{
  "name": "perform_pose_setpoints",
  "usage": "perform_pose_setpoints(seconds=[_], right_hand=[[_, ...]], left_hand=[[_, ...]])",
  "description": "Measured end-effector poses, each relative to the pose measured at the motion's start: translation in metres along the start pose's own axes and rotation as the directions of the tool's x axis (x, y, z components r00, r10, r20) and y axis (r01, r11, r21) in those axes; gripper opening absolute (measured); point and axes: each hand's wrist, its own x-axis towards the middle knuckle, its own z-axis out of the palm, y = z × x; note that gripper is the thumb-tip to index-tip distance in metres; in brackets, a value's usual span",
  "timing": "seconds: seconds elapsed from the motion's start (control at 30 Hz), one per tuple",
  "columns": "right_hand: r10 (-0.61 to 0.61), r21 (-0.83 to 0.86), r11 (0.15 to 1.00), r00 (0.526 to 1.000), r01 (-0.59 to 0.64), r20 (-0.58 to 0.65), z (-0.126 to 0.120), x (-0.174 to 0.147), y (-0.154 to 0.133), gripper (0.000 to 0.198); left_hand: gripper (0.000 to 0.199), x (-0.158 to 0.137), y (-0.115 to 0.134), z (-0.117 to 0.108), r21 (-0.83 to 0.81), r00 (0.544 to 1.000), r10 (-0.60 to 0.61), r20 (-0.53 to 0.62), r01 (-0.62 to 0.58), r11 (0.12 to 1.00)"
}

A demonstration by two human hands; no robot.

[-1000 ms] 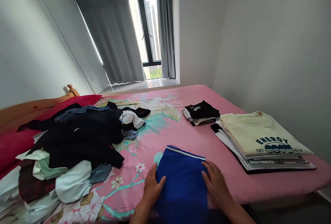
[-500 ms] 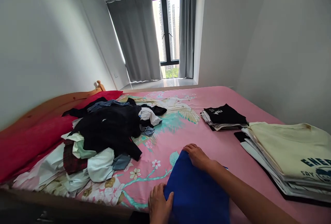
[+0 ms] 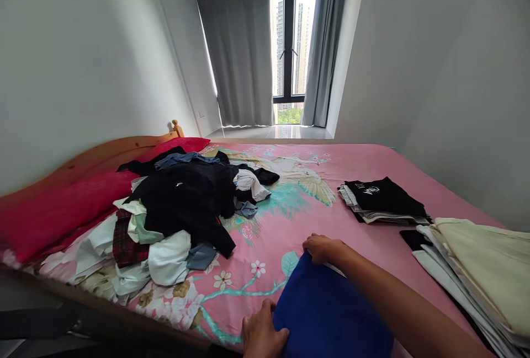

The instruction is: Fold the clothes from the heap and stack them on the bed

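A blue piece of clothing (image 3: pixel 331 314), folded into a flat panel, lies on the pink floral bedsheet (image 3: pixel 232 314) near the bed's front edge. My right hand (image 3: pixel 323 249) has its fingers closed over the far corner of the cloth, and its forearm crosses above the right side. At the near left edge, my left hand (image 3: pixel 264 331) pinches the cloth between its thumb and fingers. Whether the piece is a shirt or something else I cannot tell. Its lower part runs out of the picture.
A loose heap of clothes (image 3: pixel 182 198) covers the left of the bed beside red pillows (image 3: pixel 78 209). To the right are a small folded stack topped in black (image 3: pixel 383 195) and a taller stack topped in cream (image 3: pixel 484 270). A wooden headboard (image 3: pixel 111 151) borders the left.
The camera view has swung left, so the bed and stacks appear further right. Both hands remain on the blue clothing at nearly the same places.
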Motion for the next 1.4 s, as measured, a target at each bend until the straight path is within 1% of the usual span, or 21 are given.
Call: perform_pose_setpoints(seconds=[0.07, 0.13, 0.2, 0.27, 0.33, 0.4, 0.43, 0.5, 0.53, 0.6, 0.67, 0.73, 0.8, 0.87, 0.93, 1.07, 1.1, 1.2, 1.27, 1.33, 1.4], right_hand=[[-0.001, 0.003, 1.000, 1.000, 0.001, -0.011, -0.008, -0.007, 0.003, 0.040], [-0.005, 0.013, 1.000, 0.999, 0.005, -0.050, -0.025, -0.018, 0.009, 0.037], [-0.005, 0.021, 1.000, 0.990, 0.008, -0.140, -0.053, -0.033, 0.017, 0.037], [-0.007, 0.020, 1.000, 0.958, 0.013, -0.285, -0.087, -0.052, 0.024, 0.037], [-0.020, 0.008, 1.000, 0.899, 0.026, -0.437, -0.118, -0.071, 0.028, 0.036], [-0.040, -0.006, 0.999, 0.832, 0.044, -0.553, -0.136, -0.086, 0.032, 0.033], [-0.049, -0.010, 0.999, 0.803, 0.053, -0.594, -0.138, -0.092, 0.033, 0.031], [-0.054, -0.011, 0.998, 0.760, 0.062, -0.648, -0.126, -0.098, 0.036, 0.028], [-0.049, -0.006, 0.998, 0.746, 0.061, -0.665, -0.112, -0.100, 0.038, 0.027], [-0.028, 0.012, 0.999, 0.733, 0.049, -0.680, -0.072, -0.102, 0.041, 0.025], [0.002, 0.037, 0.999, 0.738, 0.030, -0.675, -0.021, -0.106, 0.041, 0.025], [0.039, 0.067, 0.998, 0.748, 0.007, -0.663, 0.030, -0.115, 0.038, 0.029], [0.080, 0.106, 0.994, 0.747, -0.013, -0.660, 0.073, -0.125, 0.035, 0.033], [0.136, 0.177, 0.984, 0.714, -0.016, -0.687, 0.107, -0.137, 0.032, 0.036], [0.187, 0.254, 0.967, 0.679, 0.000, -0.710, 0.130, -0.150, 0.030, 0.037], [0.213, 0.310, 0.950, 0.661, 0.031, -0.719, 0.157, -0.175, 0.028, 0.033], [0.221, 0.314, 0.949, 0.644, 0.031, -0.732, 0.160, -0.180, 0.026, 0.032], [0.246, 0.317, 0.948, 0.569, 0.028, -0.785, 0.157, -0.189, 0.011, 0.032], [0.213, 0.284, 0.958, 0.547, 0.047, -0.810, 0.145, -0.186, -0.007, 0.030], [0.132, 0.212, 0.974, 0.569, 0.077, -0.812, 0.131, -0.176, -0.026, 0.030], [0.029, 0.122, 0.987, 0.637, 0.102, -0.770, 0.121, -0.162, -0.037, 0.034]], left_hand=[[0.027, 0.007, -0.003, 0.001, -0.084, 1.000, 0.012, 0.028, -0.010, 0.996], [0.014, 0.018, -0.003, -0.008, -0.264, 0.999, 0.046, 0.019, -0.039, 0.964], [0.012, 0.031, 0.004, -0.033, -0.467, 0.994, 0.096, -0.056, -0.111, 0.878], [0.015, 0.045, 0.018, -0.071, -0.571, 0.970, 0.151, -0.193, -0.236, 0.787], [0.019, 0.058, 0.036, -0.111, -0.556, 0.924, 0.207, -0.322, -0.362, 0.748], [0.021, 0.067, 0.053, -0.141, -0.423, 0.850, 0.282, -0.445, -0.477, 0.770], [0.021, 0.071, 0.059, -0.149, -0.337, 0.806, 0.319, -0.498, -0.519, 0.786], [0.019, 0.076, 0.064, -0.148, -0.192, 0.734, 0.375, -0.566, -0.559, 0.807], [0.019, 0.078, 0.062, -0.140, -0.151, 0.717, 0.391, -0.577, -0.564, 0.812], [0.023, 0.078, 0.051, -0.113, -0.125, 0.721, 0.409, -0.559, -0.561, 0.819], [0.030, 0.073, 0.034, -0.077, -0.105, 0.742, 0.426, -0.519, -0.549, 0.829], [0.038, 0.064, 0.015, -0.039, -0.090, 0.766, 0.444, -0.466, -0.540, 0.837], [0.041, 0.051, -0.002, -0.007, -0.057, 0.778, 0.462, -0.426, -0.533, 0.844], [0.043, 0.036, -0.016, 0.017, 0.009, 0.774, 0.487, -0.405, -0.529, 0.848], [0.044, 0.020, -0.026, 0.033, 0.083, 0.761, 0.520, -0.388, -0.533, 0.842], [0.040, -0.008, -0.045, 0.043, 0.191, 0.717, 0.603, -0.350, -0.575, 0.795], [0.039, -0.013, -0.049, 0.042, 0.210, 0.697, 0.627, -0.348, -0.594, 0.777], [0.042, -0.024, -0.050, 0.034, 0.238, 0.625, 0.701, -0.343, -0.664, 0.709], [0.045, -0.026, -0.038, 0.027, 0.234, 0.593, 0.739, -0.320, -0.707, 0.668], [0.047, -0.022, -0.017, 0.022, 0.226, 0.574, 0.775, -0.265, -0.744, 0.629], [0.046, -0.015, 0.005, 0.020, 0.230, 0.580, 0.795, -0.177, -0.761, 0.607]])
